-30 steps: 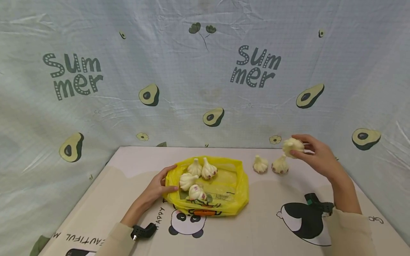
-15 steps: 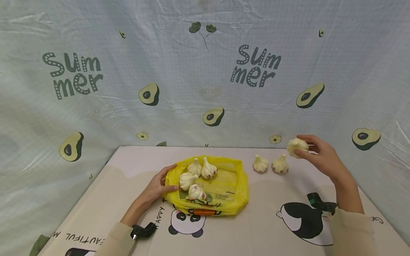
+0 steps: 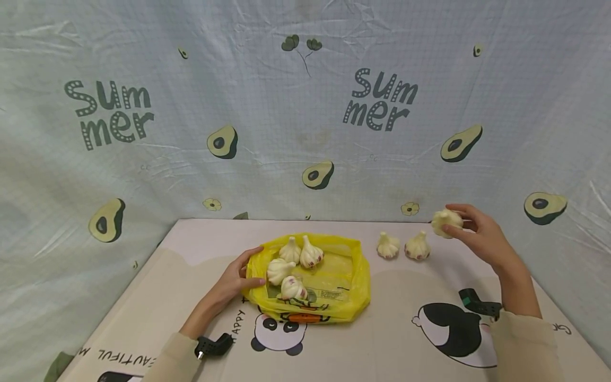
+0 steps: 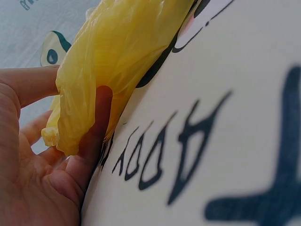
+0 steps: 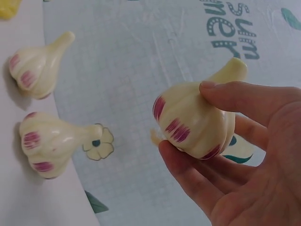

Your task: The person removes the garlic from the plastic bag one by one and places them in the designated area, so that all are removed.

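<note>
My right hand holds a white garlic bulb up off the table at the right. In the right wrist view, thumb and fingers grip the bulb, which has purple streaks and a tilted stem. Just left of that hand, two more bulbs stand side by side on the table, the nearer one and another. My left hand grips the left rim of an open yellow plastic bag, thumb inside. Several garlic bulbs lie in the bag's left half. The left wrist view shows the bag's edge between thumb and fingers.
A pale table with printed panda and lettering lies under everything. Behind it hangs a curtain with avocado prints, close to the table's back edge. Dark straps with small devices sit on both wrists.
My right hand has shifted a little to the right with its garlic bulb, away from the two standing bulbs. The left hand and the bag have stayed put.
</note>
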